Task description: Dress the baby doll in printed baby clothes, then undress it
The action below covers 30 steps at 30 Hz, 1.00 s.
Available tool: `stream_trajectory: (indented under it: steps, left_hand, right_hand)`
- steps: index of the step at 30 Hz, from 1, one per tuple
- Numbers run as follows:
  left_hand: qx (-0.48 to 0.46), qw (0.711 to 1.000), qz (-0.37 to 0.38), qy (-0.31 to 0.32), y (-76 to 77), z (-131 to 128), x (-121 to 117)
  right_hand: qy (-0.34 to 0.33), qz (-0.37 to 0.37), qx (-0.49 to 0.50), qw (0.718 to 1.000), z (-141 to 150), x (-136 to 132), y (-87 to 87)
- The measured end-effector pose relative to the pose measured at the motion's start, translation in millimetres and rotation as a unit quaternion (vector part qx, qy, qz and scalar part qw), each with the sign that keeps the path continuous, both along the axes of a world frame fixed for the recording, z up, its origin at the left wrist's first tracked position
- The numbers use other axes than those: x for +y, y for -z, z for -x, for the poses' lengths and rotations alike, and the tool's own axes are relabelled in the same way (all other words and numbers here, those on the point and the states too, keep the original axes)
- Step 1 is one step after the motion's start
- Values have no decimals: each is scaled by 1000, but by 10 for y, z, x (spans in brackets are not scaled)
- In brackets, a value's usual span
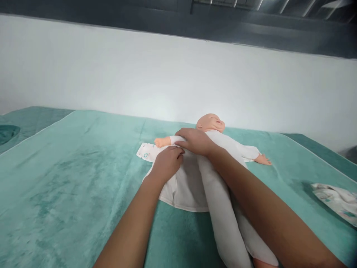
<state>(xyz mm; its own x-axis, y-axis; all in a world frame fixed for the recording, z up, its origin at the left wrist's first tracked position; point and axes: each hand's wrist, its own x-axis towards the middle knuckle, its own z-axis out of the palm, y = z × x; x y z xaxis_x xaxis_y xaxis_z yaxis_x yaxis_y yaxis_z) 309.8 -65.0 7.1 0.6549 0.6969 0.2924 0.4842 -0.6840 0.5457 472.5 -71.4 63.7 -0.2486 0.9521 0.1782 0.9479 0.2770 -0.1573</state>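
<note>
A baby doll (212,122) in white clothes lies on its back, head away from me and legs toward me. Its bare hand (162,142) pokes out of a white sleeve on the left. Over that sleeved arm, close to the shoulder, my right hand (193,140) is closed, fingers on top and thumb below. Just under it, my left hand (168,163) has its fingers curled onto the edge of a white baby garment (189,186) spread beneath the doll. A patterned sleeve (147,152) of this garment lies flat beside the doll's hand.
A green plush cover (83,178) spreads under everything. At the right edge lies a crumpled patterned cloth (338,203). A white wall (111,74) stands behind. The doll's other arm (262,159) stretches out to the right.
</note>
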Motion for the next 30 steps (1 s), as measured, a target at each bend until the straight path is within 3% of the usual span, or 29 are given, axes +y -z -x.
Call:
stream_trajectory:
  steps: [4, 7, 10, 14, 20, 26, 30]
  left_hand:
    - [70, 989, -60, -118, 15, 80, 73]
    - [109, 969, -33, -221, 20, 129, 103]
    - [84, 962, 18, -260, -6, 177, 120]
    - [-42, 967, 129, -217, -96, 242, 138]
    - [-263, 899, 230, -262, -263, 284, 114]
    - [-405, 776, 474, -91, -367, 233, 4]
    - [-392, 774, 497, -28, -326, -31, -173]
  right_hand:
    - [15, -22, 81, 996, -70, -86, -92]
    - [-10, 16, 115, 993, -100, -148, -153]
    - [-33, 65, 118, 990, -109, -178, -186]
    - [-40, 114, 114, 986, -96, -183, -201]
    - [-24, 129, 59, 990, -47, -177, -195]
    - [6, 69, 4, 998, -3, -163, -138]
    - [13, 26, -83, 996, 13, -126, -55]
